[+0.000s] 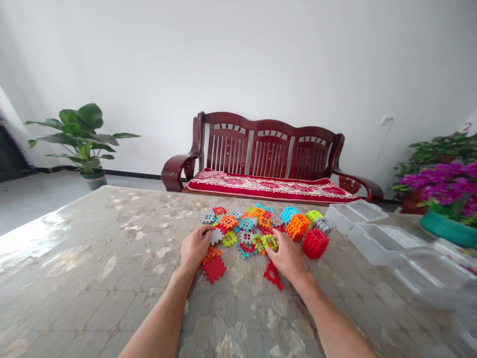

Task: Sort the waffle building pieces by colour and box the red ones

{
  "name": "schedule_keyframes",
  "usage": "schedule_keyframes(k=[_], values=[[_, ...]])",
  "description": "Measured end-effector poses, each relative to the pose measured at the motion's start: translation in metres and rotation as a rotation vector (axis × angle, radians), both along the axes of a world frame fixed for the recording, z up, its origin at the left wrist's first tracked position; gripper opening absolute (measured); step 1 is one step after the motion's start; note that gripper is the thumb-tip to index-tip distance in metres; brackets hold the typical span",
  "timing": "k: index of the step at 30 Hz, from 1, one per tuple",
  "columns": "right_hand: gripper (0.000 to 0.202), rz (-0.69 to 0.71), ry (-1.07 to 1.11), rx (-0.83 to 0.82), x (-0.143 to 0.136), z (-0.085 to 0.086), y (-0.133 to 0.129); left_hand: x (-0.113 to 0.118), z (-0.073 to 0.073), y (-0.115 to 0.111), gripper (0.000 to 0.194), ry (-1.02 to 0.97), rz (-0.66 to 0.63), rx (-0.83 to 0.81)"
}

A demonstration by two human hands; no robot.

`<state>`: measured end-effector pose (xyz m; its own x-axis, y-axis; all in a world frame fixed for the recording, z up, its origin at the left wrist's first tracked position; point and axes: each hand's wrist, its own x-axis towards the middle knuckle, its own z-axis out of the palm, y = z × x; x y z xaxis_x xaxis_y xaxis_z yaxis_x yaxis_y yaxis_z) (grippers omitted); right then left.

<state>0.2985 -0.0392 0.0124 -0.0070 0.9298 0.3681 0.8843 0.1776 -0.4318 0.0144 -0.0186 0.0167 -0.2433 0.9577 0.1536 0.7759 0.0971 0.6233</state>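
My left hand [194,249] is closed at the left edge of a pile of interlocking plastic tiles, its fingertips pinching a plain grey tile [216,236]. Between the thumb and fingers of my right hand [286,254] is a yellow-green window tile [269,242]. Just below my left hand lie a solid red tile [214,269] and an orange tile [212,254]. A red triangular frame tile [273,275] rests beside my right wrist. Grey, teal, orange and red pieces, among them a grey window tile [246,237], overlap loosely between the hands.
Right of the pile stand sorted stacks: a red stack [315,243], an orange stack [297,227], a blue stack [289,214] and a grey stack [324,225]. Clear plastic boxes [376,243] line the table's right side. Beyond the table [112,278] is a wooden bench [268,149].
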Motion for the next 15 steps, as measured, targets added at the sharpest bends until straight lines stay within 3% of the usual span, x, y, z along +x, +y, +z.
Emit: schedule_keyframes(k=[7,15], values=[[0.058,0.109,0.255,-0.007,-0.007,-0.002,0.005,-0.002,-0.006,0.003,0.033,-0.007,0.004,0.001],[0.065,0.112,0.16,-0.046,-0.014,-0.003,0.001,0.0,-0.003,0.001,0.033,-0.014,0.002,-0.004]])
